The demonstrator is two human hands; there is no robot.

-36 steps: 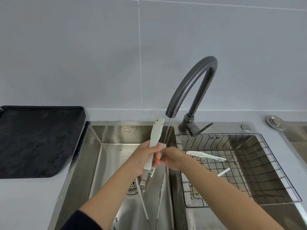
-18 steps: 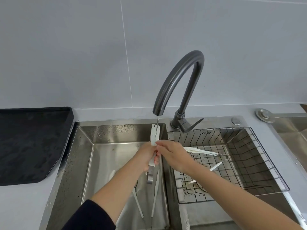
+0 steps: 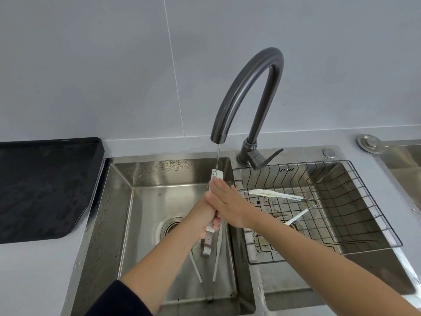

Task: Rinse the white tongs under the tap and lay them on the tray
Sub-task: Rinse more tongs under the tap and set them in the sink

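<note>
The white tongs (image 3: 216, 174) stand upright over the left sink basin (image 3: 145, 201), their top end in the thin water stream (image 3: 218, 156) from the dark curved tap (image 3: 248, 87). My left hand (image 3: 202, 222) grips the tongs around the middle, and their metal end (image 3: 206, 248) sticks out below it. My right hand (image 3: 227, 204) lies against the upper part with its fingers straight. The black tray (image 3: 45, 190) sits on the counter to the left of the sink.
A wire basket (image 3: 364, 201) fills the right basin and holds a second pair of white tongs (image 3: 280, 197). Two thin white strips (image 3: 196, 269) lie on the left basin floor near the drain (image 3: 173, 225). Another steel basin edge (image 3: 401, 160) shows at far right.
The tongs have come down so that only their tip meets the stream. My right hand has slid up along them, from a pinch to flat fingers.
</note>
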